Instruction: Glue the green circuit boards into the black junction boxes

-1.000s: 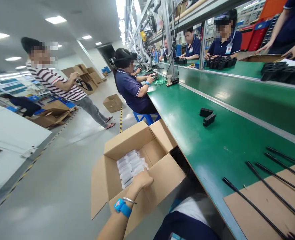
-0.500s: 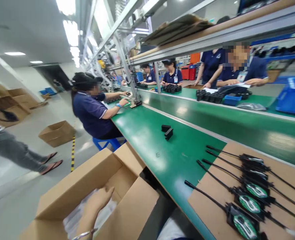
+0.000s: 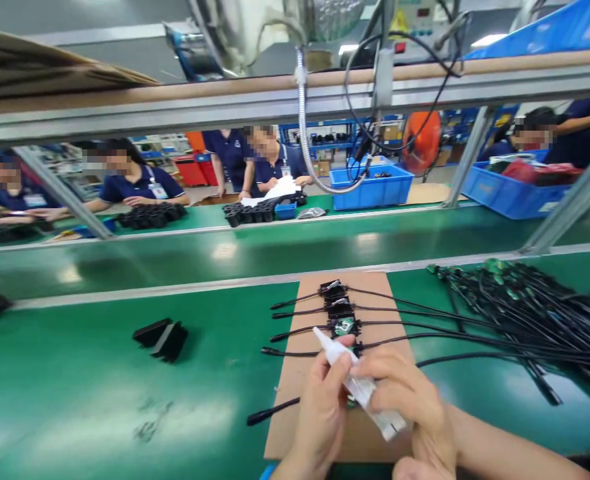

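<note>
Near centre, left hand point(image 3: 319, 417) and right hand point(image 3: 411, 403) pinch one bag point(image 3: 363, 392). Five cables point(image 3: 299, 331) cross one card point(image 3: 295, 373); two parts point(image 3: 161, 337) lie left.

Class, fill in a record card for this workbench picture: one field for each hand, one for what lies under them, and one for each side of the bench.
Left hand: holds a small pale plastic packet near its upper end
Right hand: holds the same packet lower down
Under the hands: cardboard sheet bearing a row of black wired units
Right side: tangled pile of black cables
Left side: two small black parts on the green bench
</note>
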Tool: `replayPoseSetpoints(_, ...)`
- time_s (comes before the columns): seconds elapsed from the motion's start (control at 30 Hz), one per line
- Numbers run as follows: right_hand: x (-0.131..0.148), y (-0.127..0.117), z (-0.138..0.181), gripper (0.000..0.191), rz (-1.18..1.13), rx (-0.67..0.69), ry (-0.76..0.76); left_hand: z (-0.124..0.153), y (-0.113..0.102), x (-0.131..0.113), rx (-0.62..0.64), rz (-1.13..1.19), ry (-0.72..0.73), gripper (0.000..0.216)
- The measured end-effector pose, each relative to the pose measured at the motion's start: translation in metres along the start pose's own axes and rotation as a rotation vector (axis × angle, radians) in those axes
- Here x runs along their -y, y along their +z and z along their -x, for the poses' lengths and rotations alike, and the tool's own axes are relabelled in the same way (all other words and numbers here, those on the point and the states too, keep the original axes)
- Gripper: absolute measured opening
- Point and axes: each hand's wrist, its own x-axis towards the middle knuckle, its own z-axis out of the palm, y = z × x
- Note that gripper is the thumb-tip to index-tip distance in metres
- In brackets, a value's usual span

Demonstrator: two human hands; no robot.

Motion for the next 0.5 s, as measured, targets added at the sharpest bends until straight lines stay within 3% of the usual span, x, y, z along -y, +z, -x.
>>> replayPoseSetpoints(0.13, 0.006, -0.005, 0.0, 0.049, 0.391, 0.07, 0.211, -0.022, -0.004, -0.004, 0.007, -0.28, 0.125, 0.053)
replayPoseSetpoints(0.23, -0.016, 0.0, -0.006, 0.05, 0.476, 0.171, 0.299, -0.026, 0.004, -0.002, 0.046, -0.414, 0.201, 0.059)
replayPoseSetpoints(0.33, -0.066, -0.019, -0.023, 0.037, 0.648, 0.304, 0.697, -0.011, 0.002, -0.015, -0.002, -0.456, 0.34, 0.071)
replayPoseSetpoints(0.4, -0.108, -0.044, -0.035, 0.029, 0.761, 0.276, 0.886, 0.01, -0.014, -0.036, 0.041, -0.548, 0.418, 0.064)
replayPoseSetpoints(0.47, -0.152, -0.07, -0.038, 0.029, 0.823, 0.27, 1.032, 0.039, -0.036, -0.059, 0.104, -0.832, 0.421, 0.054)
replayPoseSetpoints(0.5, -0.171, -0.08, -0.037, 0.032, 0.848, 0.274, 1.103, 0.055, -0.047, -0.068, 0.058, -1.02, 0.433, 0.051)
